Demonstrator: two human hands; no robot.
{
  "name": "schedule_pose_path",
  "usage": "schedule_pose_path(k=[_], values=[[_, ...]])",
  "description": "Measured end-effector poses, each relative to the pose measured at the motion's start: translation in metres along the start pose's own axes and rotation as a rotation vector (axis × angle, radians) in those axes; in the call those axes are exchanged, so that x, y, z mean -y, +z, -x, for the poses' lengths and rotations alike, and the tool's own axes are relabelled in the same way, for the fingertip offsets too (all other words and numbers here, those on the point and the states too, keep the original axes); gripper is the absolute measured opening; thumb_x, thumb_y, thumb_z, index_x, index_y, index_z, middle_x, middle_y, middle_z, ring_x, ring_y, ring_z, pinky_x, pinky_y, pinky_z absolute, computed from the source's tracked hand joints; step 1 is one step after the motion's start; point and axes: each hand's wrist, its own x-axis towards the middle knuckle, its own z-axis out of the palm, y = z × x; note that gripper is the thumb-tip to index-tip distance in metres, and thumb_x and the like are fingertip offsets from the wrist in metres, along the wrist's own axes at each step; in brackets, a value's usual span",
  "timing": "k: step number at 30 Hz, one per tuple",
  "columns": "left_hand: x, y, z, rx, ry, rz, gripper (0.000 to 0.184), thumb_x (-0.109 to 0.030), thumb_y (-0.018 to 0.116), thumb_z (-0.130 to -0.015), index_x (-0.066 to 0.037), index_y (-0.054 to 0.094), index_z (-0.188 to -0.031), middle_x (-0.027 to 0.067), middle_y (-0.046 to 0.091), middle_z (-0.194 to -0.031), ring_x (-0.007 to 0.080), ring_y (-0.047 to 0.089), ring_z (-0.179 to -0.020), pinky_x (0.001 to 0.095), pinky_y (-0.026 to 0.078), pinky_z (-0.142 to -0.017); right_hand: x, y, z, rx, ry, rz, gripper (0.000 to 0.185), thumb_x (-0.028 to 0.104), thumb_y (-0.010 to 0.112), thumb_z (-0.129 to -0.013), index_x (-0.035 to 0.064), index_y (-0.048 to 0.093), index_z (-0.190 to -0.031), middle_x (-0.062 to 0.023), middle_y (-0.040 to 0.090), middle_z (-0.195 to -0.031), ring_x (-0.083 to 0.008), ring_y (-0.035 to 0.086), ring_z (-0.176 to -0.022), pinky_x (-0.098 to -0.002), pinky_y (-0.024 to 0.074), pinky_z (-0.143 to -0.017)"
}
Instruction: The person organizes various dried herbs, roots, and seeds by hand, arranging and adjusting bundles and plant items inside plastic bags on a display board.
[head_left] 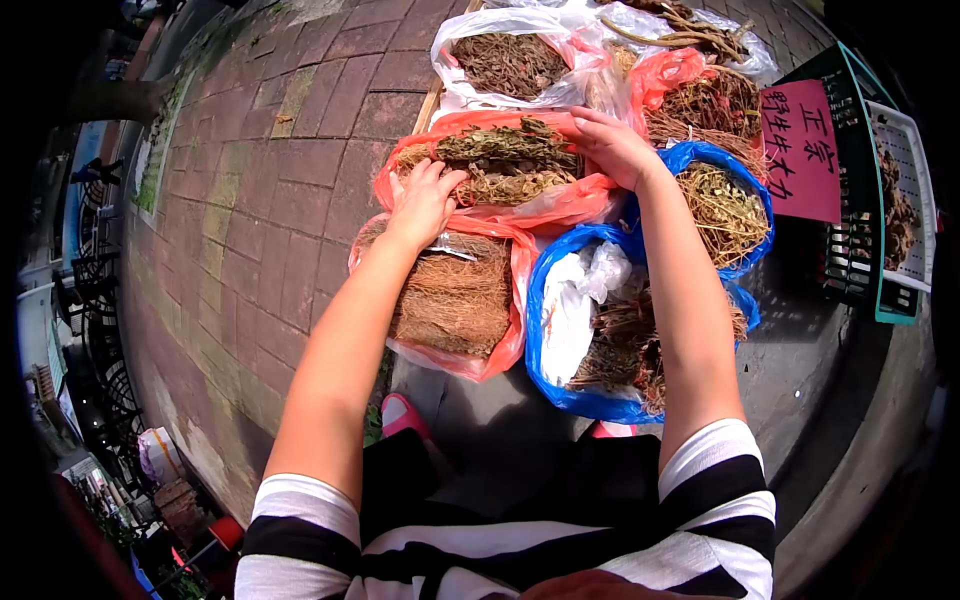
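A red plastic bag [590, 203] lies ahead of me with bundles of dried greenish-brown herbs [510, 147] in it. My left hand [424, 205] reaches over its left end, fingers apart at the edge of the herbs. At the bag's right end is my right hand [615, 150], its fingers stretched along the rim; the parts underneath are hidden. Just below my left hand, a second red bag [515, 290] holds bundled brown fibrous roots [450, 300]. Under my right forearm, a blue bag [540, 330] contains dried stems [610, 350] and a white plastic bag [568, 305].
Farther back are a white bag [450, 85] of dried herbs and another red bag [660, 75]. A blue bag [765, 215] of yellowish stems sits at right, near a pink handwritten sign [802, 150] and a green crate [848, 230]. Brick paving [260, 190] stretches left.
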Motion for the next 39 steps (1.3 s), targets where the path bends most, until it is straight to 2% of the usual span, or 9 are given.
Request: schedule_pose_path(k=[5,9,11,17,21,28,32,37,39], values=[[0.0,0.004,-0.008,0.009,-0.088,0.053,0.043,-0.013,0.059,-0.085,-0.022,0.054,-0.127,0.013,0.045,-0.14,0.034,0.033,-0.137,0.0689,0.023,-0.107,0.029,0.022,0.052,0.266,-0.144,0.525,0.061,0.023,0.065,-0.09,0.0047,0.041,-0.143,-0.0143,0.044,-0.145,-0.0213,0.042,-0.132,-0.0335,0.0339,-0.109],[0.002,0.006,-0.021,0.017,-0.146,0.049,0.038,-0.018,0.057,-0.088,-0.021,0.054,-0.126,0.0135,0.049,-0.137,0.0339,0.037,-0.135,0.0681,0.027,-0.105,0.019,-0.004,0.062,0.297,-0.118,0.621,0.034,0.019,0.067,-0.089,0.0033,0.064,-0.119,-0.0076,0.065,-0.118,-0.0129,0.058,-0.107,-0.0285,0.0449,-0.095],[-0.002,0.003,-0.025,0.044,-0.172,0.053,0.037,-0.02,0.056,-0.089,-0.021,0.054,-0.126,0.013,0.051,-0.136,0.0337,0.039,-0.134,0.068,0.029,-0.104,0.009,-0.035,0.056,0.266,0.057,0.867,0.023,0.019,0.068,-0.087,0.0036,0.071,-0.104,-0.0088,0.068,-0.112,-0.0141,0.06,-0.104,-0.0293,0.0469,-0.091],[-0.022,-0.019,-0.028,0.076,-0.192,-0.029,0.046,-0.012,0.056,-0.087,-0.022,0.052,-0.132,0.0096,0.048,-0.138,0.0311,0.037,-0.135,0.0691,0.023,-0.106,0.007,-0.009,0.076,0.256,-0.183,1.409,0.021,0.018,0.066,-0.083,0.0023,0.072,-0.095,-0.0189,0.066,-0.109,-0.0272,0.063,-0.105,-0.0341,0.0483,-0.091],[-0.026,-0.018,-0.003,-0.14,0.17,-0.227,0.064,-0.004,0.053,-0.085,-0.029,0.043,-0.142,0.0081,0.036,-0.149,0.0301,0.028,-0.141,0.0702,0.011,-0.109,0.031,0.025,0.087,-0.15,-0.342,1.268,0.023,0.017,0.063,-0.085,0.0031,0.069,-0.101,-0.0196,0.068,-0.1,-0.0336,0.065,-0.096,-0.0388,0.0506,-0.085],[-0.041,-0.022,0.013,0.057,0.012,-0.182,0.07,-0.003,0.045,-0.088,-0.025,0.026,-0.151,0.01,0.024,-0.156,0.0307,0.018,-0.146,0.0637,0.007,-0.113,-0.012,0.018,0.067,-0.256,-0.571,1.301,0.026,0.011,0.057,-0.083,0.0037,0.066,-0.106,-0.018,0.066,-0.105,-0.0352,0.061,-0.103,-0.0427,0.0471,-0.091],[-0.038,-0.036,0.022,-0.269,0.11,-0.043,0.063,-0.004,0.055,-0.082,-0.012,0.038,-0.142,0.0146,0.041,-0.139,0.0342,0.034,-0.135,0.0603,0.017,-0.113,0.004,0.031,0.084,-0.319,-0.82,1.256,0.025,0.008,0.06,-0.084,0.0027,0.063,-0.108,-0.0154,0.065,-0.108,-0.0333,0.06,-0.105,-0.0397,0.0473,-0.091],[-0.022,-0.063,0.08,-0.095,0.316,-0.018,0.052,-0.021,0.068,-0.081,-0.007,0.051,-0.127,0.0125,0.049,-0.126,0.0303,0.042,-0.124,0.0515,0.025,-0.109,0.007,0.072,0.123,-0.06,-0.873,1.13,0.021,0.012,0.062,-0.084,0.0041,0.064,-0.103,-0.0135,0.065,-0.095,-0.0317,0.061,-0.095,-0.0389,0.0474,-0.086],[-0.015,-0.06,0.113,0.163,0.395,-0.182,0.059,-0.039,0.062,-0.086,-0.011,0.047,-0.135,0.0138,0.044,-0.137,0.0324,0.035,-0.134,0.0607,0.018,-0.111,-0.003,0.083,0.135,0.243,-0.698,1.212,0.026,0.019,0.064,-0.084,0.0059,0.064,-0.106,-0.0123,0.065,-0.104,-0.031,0.058,-0.106,-0.0414,0.0436,-0.095]])
